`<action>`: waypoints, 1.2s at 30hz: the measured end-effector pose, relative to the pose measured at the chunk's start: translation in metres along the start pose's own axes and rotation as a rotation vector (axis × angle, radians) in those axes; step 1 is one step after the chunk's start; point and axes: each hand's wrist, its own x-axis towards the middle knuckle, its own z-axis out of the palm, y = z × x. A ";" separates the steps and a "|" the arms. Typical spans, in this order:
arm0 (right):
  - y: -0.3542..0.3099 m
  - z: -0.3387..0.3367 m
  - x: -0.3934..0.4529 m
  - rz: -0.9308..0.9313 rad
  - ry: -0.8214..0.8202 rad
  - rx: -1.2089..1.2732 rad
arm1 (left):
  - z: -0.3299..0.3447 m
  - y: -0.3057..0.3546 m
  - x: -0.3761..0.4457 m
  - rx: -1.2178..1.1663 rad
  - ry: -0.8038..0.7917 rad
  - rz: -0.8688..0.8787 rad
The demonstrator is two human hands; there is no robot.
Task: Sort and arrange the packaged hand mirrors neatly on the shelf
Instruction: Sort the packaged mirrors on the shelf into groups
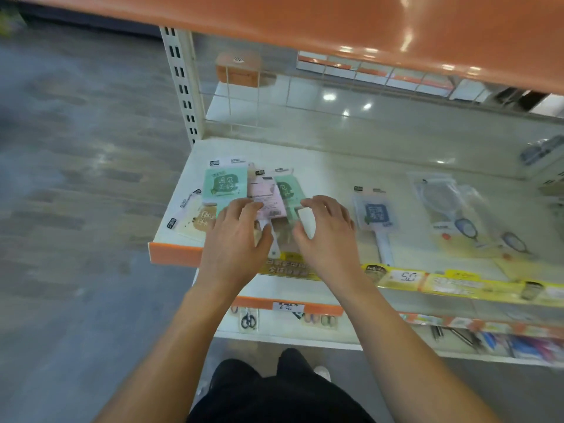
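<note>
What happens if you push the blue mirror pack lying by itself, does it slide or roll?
The blue mirror pack lies flat on the glossy shelf, so it would probably slide, not roll. Its clear wrapper looks slick. The mirror inside may crack if dropped.

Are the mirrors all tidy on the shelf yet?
Not yet. Nothing looks lined up. Both hands, left hand and right hand, are on the jumbled pile of green mirror, pink mirror and beige mirror. The blue mirror lies apart, waiting.
</note>
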 end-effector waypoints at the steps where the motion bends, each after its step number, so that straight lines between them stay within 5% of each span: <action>1: 0.005 -0.003 -0.001 0.012 0.000 0.000 | 0.002 0.004 0.001 -0.008 -0.005 0.015; 15: 0.098 -0.056 -0.014 0.150 0.004 0.053 | 0.056 0.100 0.003 0.020 -0.092 0.111; 36: 0.201 -0.101 -0.025 0.050 -0.130 0.121 | 0.108 0.197 -0.015 0.079 -0.099 0.020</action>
